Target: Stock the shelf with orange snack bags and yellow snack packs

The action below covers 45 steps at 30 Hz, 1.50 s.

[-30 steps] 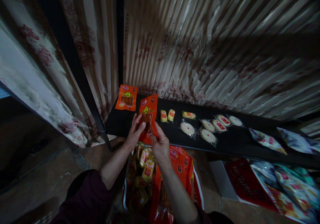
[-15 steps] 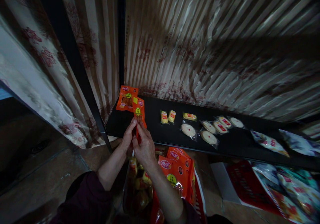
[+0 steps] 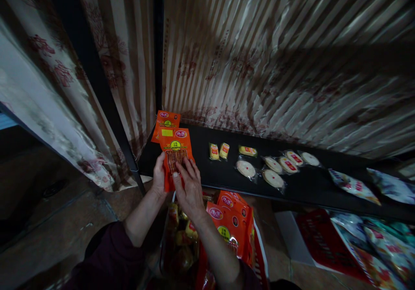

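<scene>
The left hand (image 3: 158, 175) has its fingers curled at the left edge of the orange pack (image 3: 177, 151), which is over the shelf (image 3: 223, 173). The right hand (image 3: 189, 190) lies on its front, fingers loosely spread.

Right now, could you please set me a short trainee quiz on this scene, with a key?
1. Which thing do the left hand and right hand both touch?
A) a round white wrapped cake
B) an orange snack packet
C) a blue-and-white bag

2. True or false: in this view, the packet at the hands partly hides another orange packet by the corner of the black shelf.

3. Fill in the missing word: the red-and-white carton sits ____ the level of the shelf.

Key: 1 B; 2 true; 3 below
</scene>
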Motion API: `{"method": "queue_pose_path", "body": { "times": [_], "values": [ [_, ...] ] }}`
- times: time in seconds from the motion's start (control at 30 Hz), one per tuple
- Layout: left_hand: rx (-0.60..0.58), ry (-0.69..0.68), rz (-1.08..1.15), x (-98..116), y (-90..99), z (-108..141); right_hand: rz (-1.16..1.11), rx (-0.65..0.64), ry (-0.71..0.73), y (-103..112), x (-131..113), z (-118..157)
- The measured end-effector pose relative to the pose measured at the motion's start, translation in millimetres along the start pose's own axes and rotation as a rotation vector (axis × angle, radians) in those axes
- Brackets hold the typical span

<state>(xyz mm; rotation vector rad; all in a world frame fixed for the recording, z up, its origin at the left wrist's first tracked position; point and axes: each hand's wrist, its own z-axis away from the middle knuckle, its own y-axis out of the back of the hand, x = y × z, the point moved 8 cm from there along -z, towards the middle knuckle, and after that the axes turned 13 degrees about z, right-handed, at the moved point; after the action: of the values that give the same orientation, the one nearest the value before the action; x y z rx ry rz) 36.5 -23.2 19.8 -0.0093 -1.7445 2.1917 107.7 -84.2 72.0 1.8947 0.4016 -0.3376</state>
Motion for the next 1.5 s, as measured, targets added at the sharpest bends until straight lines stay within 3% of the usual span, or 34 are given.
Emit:
{"method": "queue_pose_path", "body": {
  "times": [0.17, 0.7, 0.97, 1.23, 1.37, 1.5],
  "values": [
    [-0.019, 0.074, 0.046, -3, -1.1, 0, 0.057, 0.056, -0.033, 2, 14, -5],
    [0.010, 0.113, 0.066, -11, 7.4, -4, 0.159, -0.064, -0.109, -7, 19, -19],
    [-0.020, 0.147, 0.051, -14, 0.5, 0, 0.057, -0.025, -0.124, -2, 13, -27],
    [-0.048, 0.141, 0.056, -17, 1.3, 4, -0.130, -0.156, -0.082, -15, 6, -30],
    [-0.010, 0.166, 0.040, -19, 8.6, 2, -0.167, -0.177, -0.114, -17, 5, -30],
    [0.043, 0.101, 0.007, -13, 14.3, -2, -0.216, -0.177, -0.078, -13, 3, -33]
  ]
}}
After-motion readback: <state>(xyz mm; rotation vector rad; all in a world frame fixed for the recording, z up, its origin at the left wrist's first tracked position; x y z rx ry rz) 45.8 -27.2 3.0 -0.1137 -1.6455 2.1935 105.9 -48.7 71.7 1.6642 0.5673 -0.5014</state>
